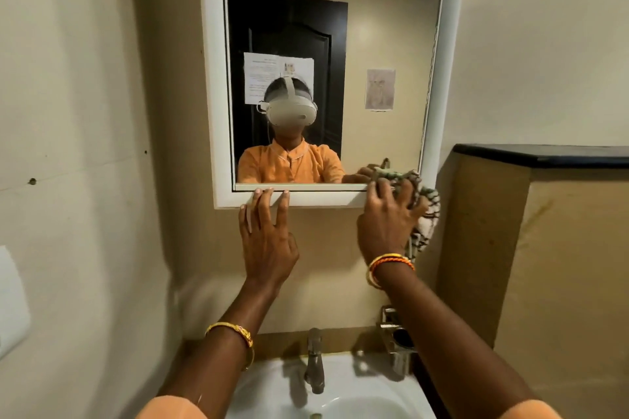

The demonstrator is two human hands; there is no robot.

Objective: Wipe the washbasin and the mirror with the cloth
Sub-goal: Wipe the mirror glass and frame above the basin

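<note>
A white-framed mirror [374, 44] hangs on the beige wall above a white washbasin [343, 398]. My right hand [384, 224] presses a bunched checked cloth [425, 214] against the mirror's lower right corner, over the bottom frame. The cloth hangs down past my palm. My left hand [269, 238] rests flat on the wall, fingers spread, with the fingertips touching the bottom frame at the left. The glass reflects a person in an orange top with a headset.
A metal tap [315, 364] stands at the back of the basin. A metal holder [396, 337] is fixed to the wall right of it. A beige partition with a black ledge [544, 155] rises at the right. A white panel [10, 303] sits on the left wall.
</note>
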